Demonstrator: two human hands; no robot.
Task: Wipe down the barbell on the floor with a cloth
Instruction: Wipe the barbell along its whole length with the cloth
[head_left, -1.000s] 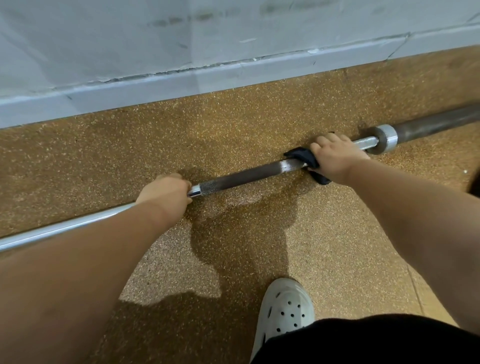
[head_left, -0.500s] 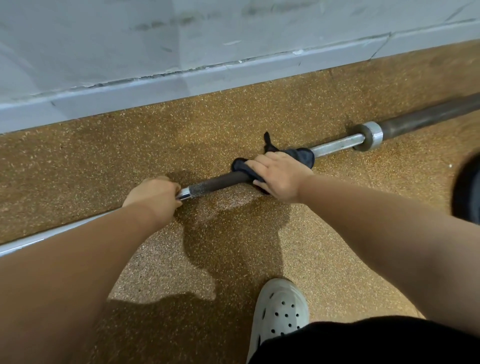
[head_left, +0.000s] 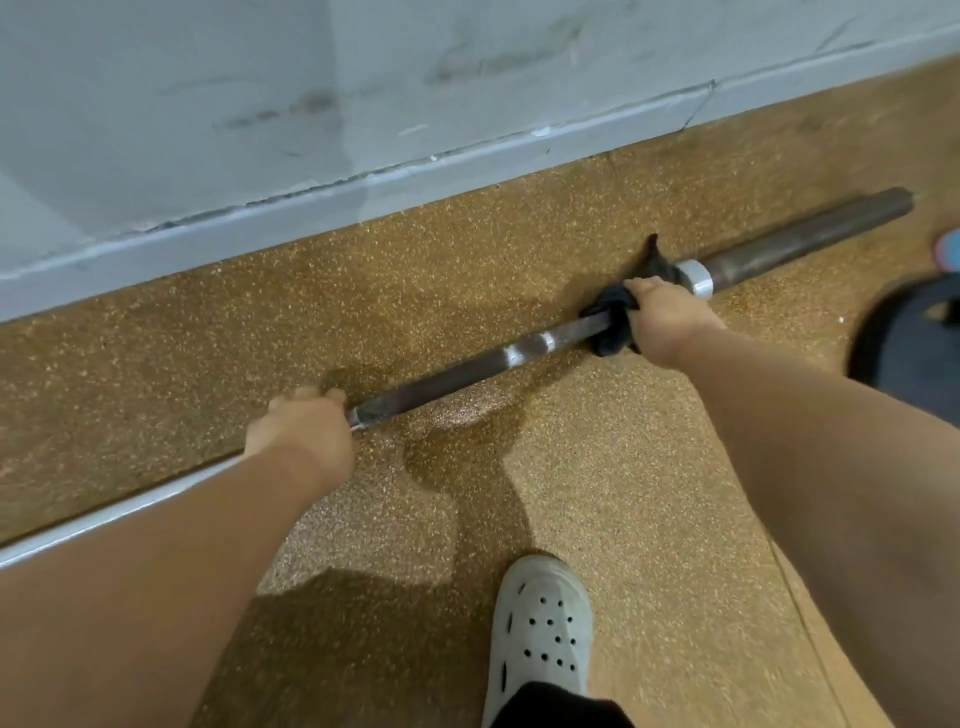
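A long steel barbell lies on the brown speckled floor, running from lower left to upper right, with a silver collar and a dark sleeve at its right end. My left hand grips the shaft near its middle. My right hand is closed around a dark cloth wrapped on the shaft, just left of the collar. A corner of the cloth sticks up behind the bar.
A grey wall with a raised baseboard runs close behind the bar. My white perforated clog stands on the floor at the bottom centre. A dark round object lies at the right edge.
My right hand has slid the cloth along the shaft to the right, from near the knurled middle back up to the collar. The left hand keeps its grip.
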